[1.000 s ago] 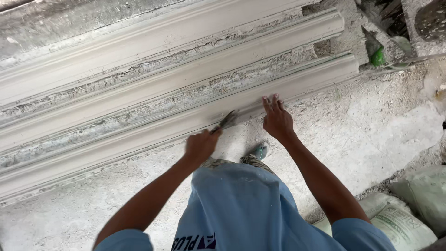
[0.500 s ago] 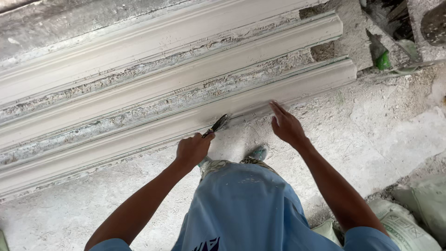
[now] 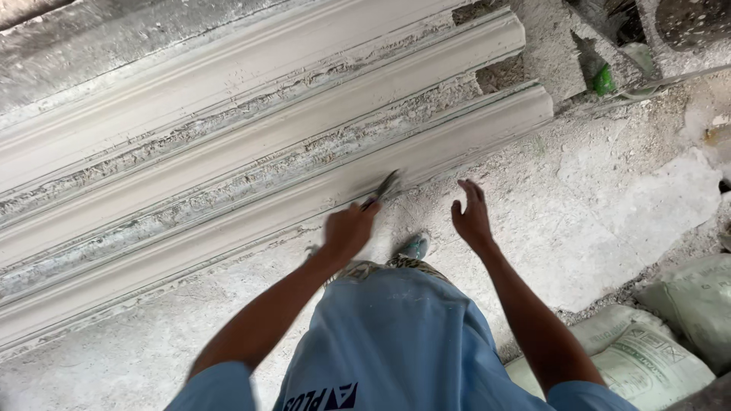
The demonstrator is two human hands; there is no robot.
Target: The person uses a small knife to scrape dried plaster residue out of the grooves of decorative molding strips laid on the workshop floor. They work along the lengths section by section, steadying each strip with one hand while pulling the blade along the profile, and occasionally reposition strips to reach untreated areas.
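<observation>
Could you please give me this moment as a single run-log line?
left hand: grips small blade tool, tip at nearest plaster moulding | right hand: open, lifted beside moulding, empty | sacks lower right

Dusty grey concrete floor (image 3: 624, 205), filled sacks (image 3: 647, 358) at right, rubble, flat daylight

Your left hand (image 3: 349, 230) is closed around a small dark-bladed tool (image 3: 383, 188), its tip touching the lower edge of the nearest moulding (image 3: 320, 190), a long pale cast strip running slantwise. Your right hand (image 3: 472, 218) hangs open, fingers spread, just off that moulding's lower edge, touching nothing. Two more mouldings (image 3: 251, 114) lie beyond the nearest one, side by side. Your foot in a teal shoe (image 3: 413, 246) stands on the dusty ground below the moulding. Pale sacks (image 3: 647, 358) lie well away from it, by your right arm.
</observation>
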